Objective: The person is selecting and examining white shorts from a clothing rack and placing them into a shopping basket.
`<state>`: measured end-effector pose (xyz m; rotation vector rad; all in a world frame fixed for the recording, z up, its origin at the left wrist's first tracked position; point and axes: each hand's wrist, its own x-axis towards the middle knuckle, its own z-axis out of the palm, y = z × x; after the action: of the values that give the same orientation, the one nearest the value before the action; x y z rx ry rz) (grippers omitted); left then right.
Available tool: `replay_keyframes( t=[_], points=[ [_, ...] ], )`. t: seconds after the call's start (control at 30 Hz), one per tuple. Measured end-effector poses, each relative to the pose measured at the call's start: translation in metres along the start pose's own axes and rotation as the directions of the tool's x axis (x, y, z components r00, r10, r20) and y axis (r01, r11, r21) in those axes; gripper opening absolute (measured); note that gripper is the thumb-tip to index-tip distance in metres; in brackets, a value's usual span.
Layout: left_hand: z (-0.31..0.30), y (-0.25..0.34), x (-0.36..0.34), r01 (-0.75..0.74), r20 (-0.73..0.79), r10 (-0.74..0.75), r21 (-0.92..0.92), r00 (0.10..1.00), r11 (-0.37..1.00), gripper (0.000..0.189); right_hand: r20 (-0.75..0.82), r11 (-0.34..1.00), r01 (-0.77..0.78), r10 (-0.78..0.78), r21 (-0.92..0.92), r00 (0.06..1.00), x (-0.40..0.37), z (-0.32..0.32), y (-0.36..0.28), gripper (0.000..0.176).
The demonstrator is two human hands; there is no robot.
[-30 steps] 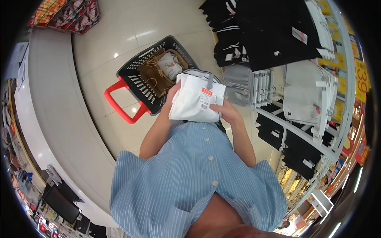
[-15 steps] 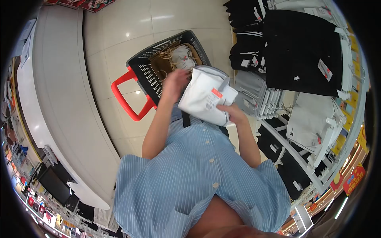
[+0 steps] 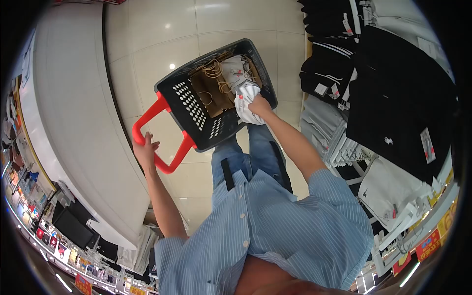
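My right hand (image 3: 259, 106) grips a white folded garment (image 3: 243, 109) with a red label, lowered into the right end of a dark grey shopping basket (image 3: 228, 129). The garment looks bunched where the fingers hold it, and its lower part hangs near the basket's near rim. On the left, my left hand (image 3: 144, 150) has its fingers round the basket's red handle (image 3: 164, 164). Inside the basket lie brown paper bags (image 3: 212, 93) with twisted cord handles and another white item (image 3: 235, 69) with red print.
Shelves on the right carry stacked black garments (image 3: 398, 103), grey ones (image 3: 319, 123) and white ones (image 3: 388, 189), with tags. A long white counter (image 3: 73, 108) runs along the left. Pale tiled floor (image 3: 236, 19) lies beyond the basket.
The white garment went from in front of my body into the basket, held in my right hand. My left hand moved left and down, from beside the garment to the red handle.
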<state>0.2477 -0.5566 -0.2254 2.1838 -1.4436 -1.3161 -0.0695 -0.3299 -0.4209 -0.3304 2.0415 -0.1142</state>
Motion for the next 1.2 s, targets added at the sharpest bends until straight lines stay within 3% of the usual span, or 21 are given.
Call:
replay_keyframes(
  t=[0.1,0.17,0.2,0.23,0.3,0.37,0.4,0.5,0.53,0.63,0.67,0.77,0.8,0.83,0.9,0.93,1.03,1.07,1.17,1.2],
  points=[
    [0.012,-0.007,-0.001,-0.072,-0.235,0.121,0.205,0.965,0.976,0.029,0.06,0.994,-0.018,0.024,-0.106,0.998,0.054,0.019,-0.017,0.05],
    [0.004,-0.015,0.002,-0.077,-0.214,0.105,0.137,0.971,0.988,0.028,0.102,0.993,-0.07,0.08,-0.097,0.992,0.071,0.01,-0.046,0.048],
    [0.009,-0.018,0.009,-0.082,-0.202,0.1,0.092,0.974,0.992,0.028,0.045,0.982,0.0,0.009,-0.191,0.999,0.109,0.033,-0.032,0.042],
    [0.01,-0.015,0.004,-0.063,-0.213,0.083,0.097,0.973,0.993,0.027,0.235,0.986,0.002,0.038,-0.169,0.971,0.138,0.036,-0.025,0.037],
    [0.02,0.001,0.002,-0.055,-0.237,0.077,0.101,0.968,0.993,0.026,0.166,0.982,-0.139,0.159,-0.129,0.973,0.152,0.032,-0.043,0.028],
    [0.015,-0.003,0.002,-0.039,-0.252,0.076,0.151,0.965,0.988,0.025,0.157,0.984,-0.104,0.127,-0.142,0.98,0.168,0.03,-0.051,0.036],
    [0.014,-0.001,0.002,-0.041,-0.256,0.083,0.167,0.963,0.985,0.024,-0.139,0.976,-0.081,0.053,-0.202,0.989,0.163,0.038,-0.055,0.057],
    [0.03,0.008,0.004,-0.044,-0.291,0.096,0.178,0.952,0.983,0.023,-0.224,0.948,0.081,-0.155,-0.307,0.962,0.157,0.029,-0.057,0.071],
    [0.027,0.012,0.002,-0.032,-0.289,0.091,0.203,0.953,0.979,0.022,-0.272,0.956,0.028,-0.111,-0.291,0.956,0.165,0.039,-0.054,0.066],
    [0.026,0.007,0.006,-0.015,-0.293,0.073,0.195,0.953,0.981,0.021,-0.015,0.96,0.049,-0.056,-0.277,0.998,0.176,0.045,-0.044,0.064],
    [0.026,0.006,0.006,-0.018,-0.295,0.077,0.196,0.952,0.98,0.02,-0.028,0.977,0.059,-0.066,-0.204,0.997,0.177,0.05,-0.04,0.05],
    [0.025,-0.001,0.008,-0.018,-0.304,0.077,0.193,0.949,0.981,0.02,-0.119,0.972,0.224,-0.216,0.064,0.969,0.196,0.086,-0.014,0.051],
    [0.029,0.005,0.006,-0.018,-0.3,0.075,0.187,0.951,0.982,0.019,-0.217,0.913,0.34,-0.293,0.227,0.931,0.215,0.11,0.006,0.051],
    [0.024,0.005,0.003,-0.002,-0.294,0.059,0.193,0.954,0.981,0.019,-0.183,0.859,0.301,-0.245,0.414,0.952,0.225,0.12,0.012,0.059],
    [0.028,-0.003,0.009,-0.023,-0.299,0.07,0.158,0.952,0.987,0.018,-0.195,0.804,0.217,-0.128,0.553,0.972,0.25,0.137,0.014,0.068],
    [0.033,0.003,0.007,-0.001,-0.313,0.065,0.199,0.948,0.98,0.017,-0.103,0.6,0.136,-0.089,0.788,0.991,0.255,0.141,0.018,0.075],
    [0.035,0.002,0.008,0.04,-0.351,0.049,0.242,0.935,0.969,0.016,0.145,0.431,-0.261,0.284,0.864,0.948,0.273,0.167,0.033,0.075],
    [0.037,0.003,0.008,0.032,-0.348,0.06,0.25,0.935,0.968,0.016,0.25,0.387,-0.437,0.446,0.812,0.86,0.314,0.206,0.068,0.06],
    [0.039,0.004,0.007,0.018,-0.349,0.084,0.279,0.933,0.96,0.016,0.163,0.767,-0.516,0.494,0.381,0.854,0.31,0.203,0.078,0.053],
    [0.04,0.005,0.007,0.016,-0.354,0.09,0.285,0.931,0.958,0.016,0.023,0.779,-0.487,0.522,0.394,0.853,0.292,0.199,0.063,0.041]
  ],
)
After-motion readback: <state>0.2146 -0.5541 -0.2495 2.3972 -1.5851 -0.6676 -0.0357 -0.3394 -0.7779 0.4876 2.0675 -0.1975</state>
